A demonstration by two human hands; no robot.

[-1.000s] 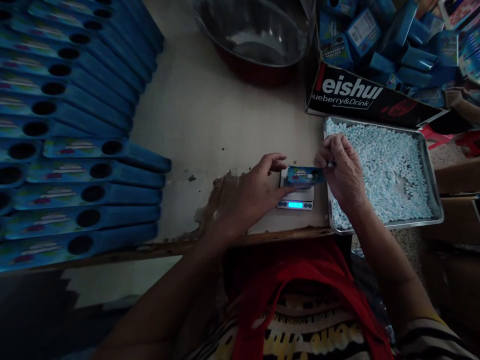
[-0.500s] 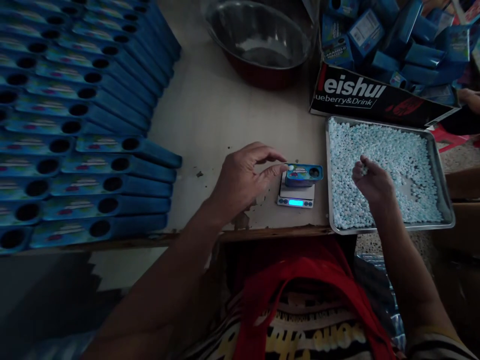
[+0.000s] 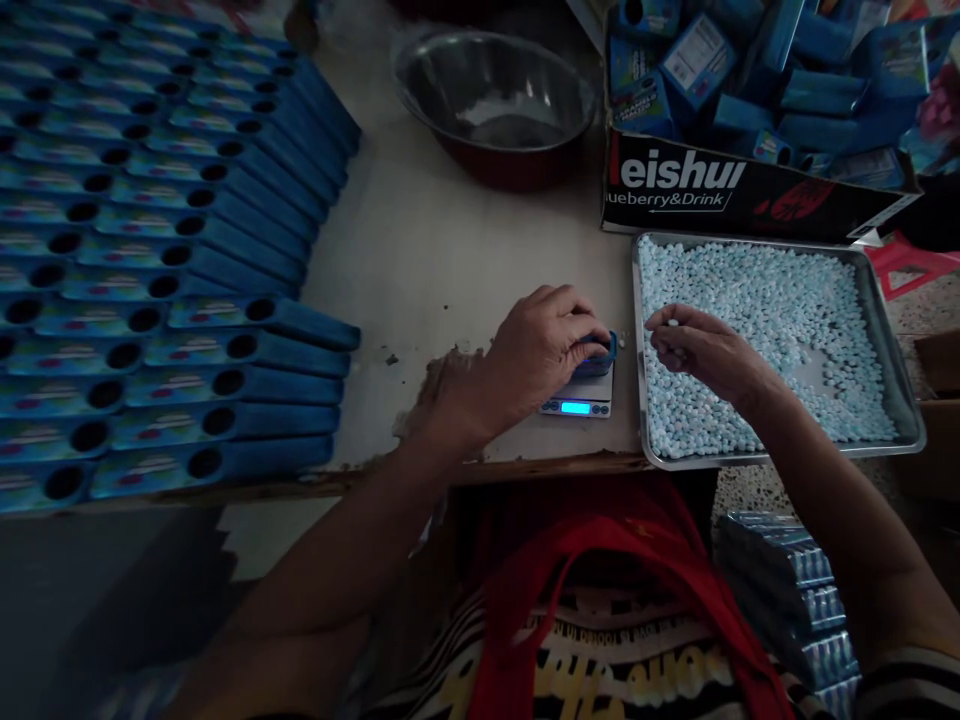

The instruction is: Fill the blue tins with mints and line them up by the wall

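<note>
My left hand point(image 3: 544, 345) is closed over a small blue box point(image 3: 612, 350) on a digital scale point(image 3: 576, 408) with a lit display. The fingers hide most of the box. Over the left side of a metal tray point(image 3: 643, 425), my right hand point(image 3: 712, 352) is closed around a few small pale candies point(image 3: 673, 324), some showing at the fingertips. Pale blue and white candies point(image 3: 757, 285) cover most of the tray, with a bare patch right of centre. A couple of loose candies lie between the scale and the tray.
Rows of blue boxes point(image 3: 289, 420) with round holes stand at left. A metal bowl point(image 3: 510, 165) sits at the back. Behind the tray, a black carton point(image 3: 675, 185) holds jumbled blue boxes. The table's front edge point(image 3: 540, 468) is worn. Wrapped packs point(image 3: 810, 600) are stacked below right.
My left hand has moved right and closed over the box on the scale. My right hand has gone left, from above the tray toward its left rim, with candies in it.
</note>
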